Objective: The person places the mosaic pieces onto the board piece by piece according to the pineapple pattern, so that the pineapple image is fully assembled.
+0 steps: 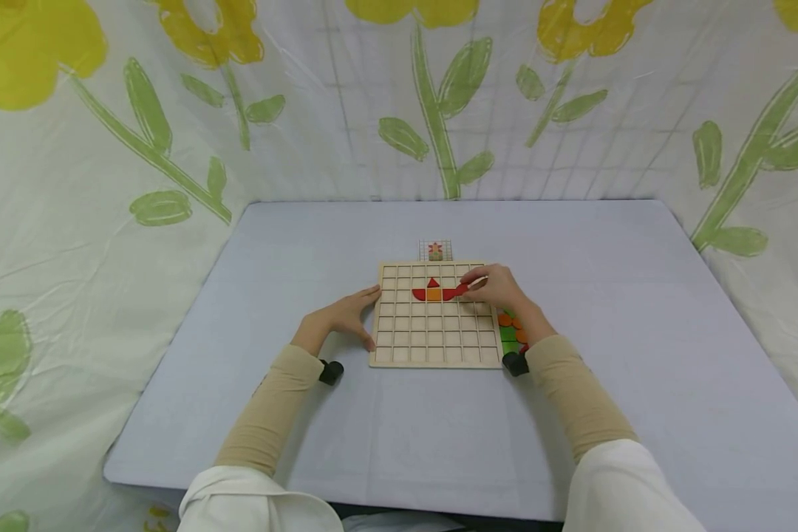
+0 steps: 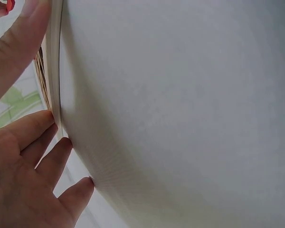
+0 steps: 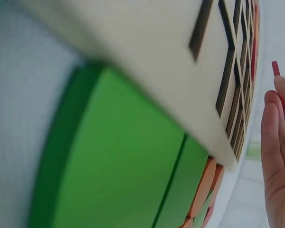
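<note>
A wooden grid board (image 1: 439,323) lies on the table. In its upper part sit an orange square (image 1: 434,295), a red triangle (image 1: 433,283) above it, and red rounded-corner pieces (image 1: 418,294) on either side. My right hand (image 1: 496,287) is over the board's upper right, pinching a small red piece (image 3: 275,68) between thumb and fingertips. That piece is held above the grid in the right wrist view; its full shape is hidden. My left hand (image 1: 342,315) rests along the board's left edge, fingers spread; in the left wrist view its fingertips (image 2: 64,142) touch the edge.
A small picture card (image 1: 435,250) with a gridded pattern lies just behind the board. Right of the board, partly under my right forearm, are green pieces (image 3: 118,152) and orange round pieces (image 3: 203,185). A flower-printed curtain (image 1: 346,111) hangs behind the table (image 1: 306,229).
</note>
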The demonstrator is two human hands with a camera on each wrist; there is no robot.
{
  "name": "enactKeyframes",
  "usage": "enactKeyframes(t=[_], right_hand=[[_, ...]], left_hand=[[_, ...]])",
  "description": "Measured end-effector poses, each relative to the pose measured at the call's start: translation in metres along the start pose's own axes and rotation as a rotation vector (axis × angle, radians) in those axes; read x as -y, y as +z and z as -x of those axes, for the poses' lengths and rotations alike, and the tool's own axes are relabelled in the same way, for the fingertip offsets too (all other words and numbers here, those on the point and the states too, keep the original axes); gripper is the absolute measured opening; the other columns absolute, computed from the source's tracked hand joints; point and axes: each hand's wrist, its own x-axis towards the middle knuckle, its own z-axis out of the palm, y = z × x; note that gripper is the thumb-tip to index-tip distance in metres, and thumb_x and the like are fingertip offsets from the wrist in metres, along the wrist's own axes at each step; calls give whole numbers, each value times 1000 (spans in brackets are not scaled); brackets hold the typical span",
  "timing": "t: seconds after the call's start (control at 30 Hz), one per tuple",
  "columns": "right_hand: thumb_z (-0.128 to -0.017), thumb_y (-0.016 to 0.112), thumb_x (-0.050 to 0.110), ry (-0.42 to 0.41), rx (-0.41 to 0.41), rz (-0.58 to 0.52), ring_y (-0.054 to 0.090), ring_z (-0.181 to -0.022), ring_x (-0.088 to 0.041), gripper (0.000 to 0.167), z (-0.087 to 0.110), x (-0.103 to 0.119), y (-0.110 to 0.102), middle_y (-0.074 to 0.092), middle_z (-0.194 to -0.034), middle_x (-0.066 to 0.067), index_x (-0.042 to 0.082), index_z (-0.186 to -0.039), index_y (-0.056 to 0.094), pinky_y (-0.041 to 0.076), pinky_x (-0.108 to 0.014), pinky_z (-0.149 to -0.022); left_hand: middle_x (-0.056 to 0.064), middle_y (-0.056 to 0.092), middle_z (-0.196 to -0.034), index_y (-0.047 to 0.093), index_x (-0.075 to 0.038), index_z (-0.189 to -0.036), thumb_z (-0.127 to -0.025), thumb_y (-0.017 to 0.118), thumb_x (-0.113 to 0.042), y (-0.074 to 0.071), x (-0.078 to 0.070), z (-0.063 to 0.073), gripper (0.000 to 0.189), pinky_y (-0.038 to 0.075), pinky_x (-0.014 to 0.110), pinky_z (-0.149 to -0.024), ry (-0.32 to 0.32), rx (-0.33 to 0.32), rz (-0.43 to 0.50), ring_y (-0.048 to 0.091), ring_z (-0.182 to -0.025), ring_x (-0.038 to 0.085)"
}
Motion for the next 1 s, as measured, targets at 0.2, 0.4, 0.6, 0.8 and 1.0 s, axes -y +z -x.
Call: enactKeyframes(t=[0.2, 0.4, 0.6, 0.8, 1.0], right_hand=[[-83, 78, 9, -35, 33, 10, 67, -100, -32, 31, -2, 8, 6, 67, -113, -18, -2, -111, 70, 55, -41, -87], [-84, 75, 7, -40, 45, 3, 67, -102, -32, 30, -3, 14, 10, 63, -119, -20, -3, -112, 69, 55, -41, -86], [-84, 74, 6, -53, 52, 13, 67, -102, -32, 28, -7, 15, 15, 60, -123, -20, -3, -110, 70, 56, -39, -84], [-86, 71, 2, -97, 71, -4, 67, -101, -33, 26, -11, 19, 21, 62, -117, -21, -4, -111, 68, 57, -37, -82], [-84, 74, 2, -121, 135, 37, 68, -96, -30, 26, -14, 25, 29, 65, -113, -18, -4, -109, 69, 56, -36, -83]], left_hand=[[15, 8, -162, 16, 3, -153, -70, 88, -26, 1, 1, -1, 114, 16, 47, -118, -7, 2, 3, 10, -147, 34], [15, 8, -162, 16, 3, -153, -70, 88, -27, 1, 1, -1, 114, 16, 46, -118, -2, 0, -5, 10, -147, 33], [16, 9, -162, 16, 4, -153, -70, 88, -26, 1, 0, -1, 114, 16, 45, -118, -3, 2, -4, 10, -147, 33], [15, 8, -162, 16, 3, -153, -69, 89, -28, 1, 2, -3, 116, 14, 45, -119, -11, 9, 22, 9, -148, 33], [11, 9, -163, 18, 1, -154, -64, 91, -40, 0, 9, -6, 122, 15, 45, -119, 16, 10, 57, 9, -148, 31]])
